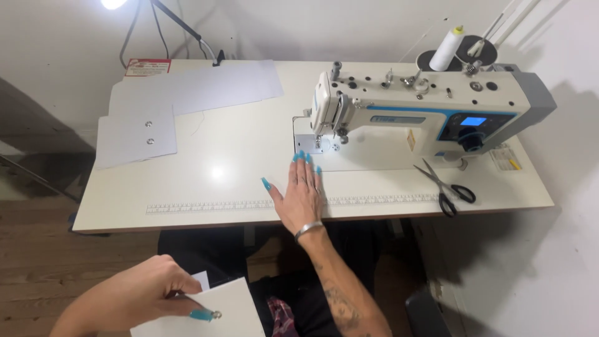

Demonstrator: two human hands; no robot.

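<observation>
Red label (147, 67) at table (237, 181) corner, left hand (140, 293) gripping fabric (224, 312)

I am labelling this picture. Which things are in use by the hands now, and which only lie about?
In use:
left hand holding a white fabric piece
right hand flat on the table

Lying about:
scissors
thread cone
fabric stack
sewing machine

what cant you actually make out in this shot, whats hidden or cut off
All in the head view:
- The white fabric piece in the left hand runs off the bottom edge; the fingers cover its top-left corner.
- Table surface under the flat right hand is hidden by the palm.
- The needle on the sewing machine is too small to make out.
- The lamp is cut by the top edge.
</observation>
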